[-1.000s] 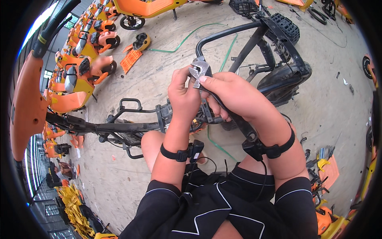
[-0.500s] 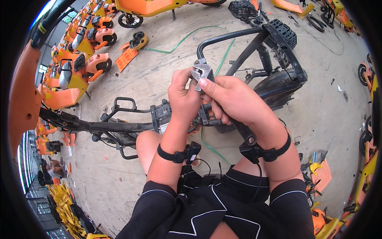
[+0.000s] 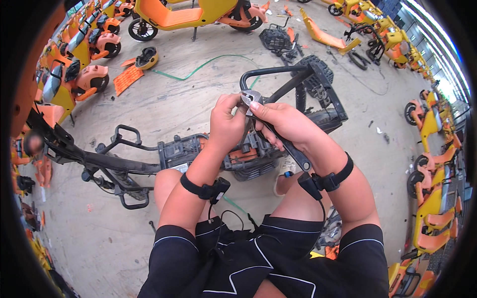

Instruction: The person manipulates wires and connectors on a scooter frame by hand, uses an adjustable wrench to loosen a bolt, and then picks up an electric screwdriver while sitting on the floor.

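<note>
My right hand (image 3: 280, 121) is wrapped round the dark handle of an adjustable wrench (image 3: 299, 158), its thumb pressed on the silver head. The wrench's jaws sit at the near end of a bent black tube (image 3: 278, 71) of a stripped scooter frame (image 3: 117, 163). Close against the jaws is my left hand (image 3: 226, 121), fingers curled and pinched together; what lies between them is hidden. Below my hands, the frame's middle holds a black box-like housing (image 3: 186, 150) with orange parts.
A yellow and orange scooter (image 3: 184, 17) stands ahead, with rows of similar ones at left and right. A helmet (image 3: 147, 59), an orange panel (image 3: 127, 79), a green strap (image 3: 191, 74), a black basket (image 3: 276, 39) and a loose tyre (image 3: 357, 60) lie on the floor.
The view has shifted right, so the frame and floor items appear farther left. Both hands stay together at the wrench head, and the wrench has turned slightly.
</note>
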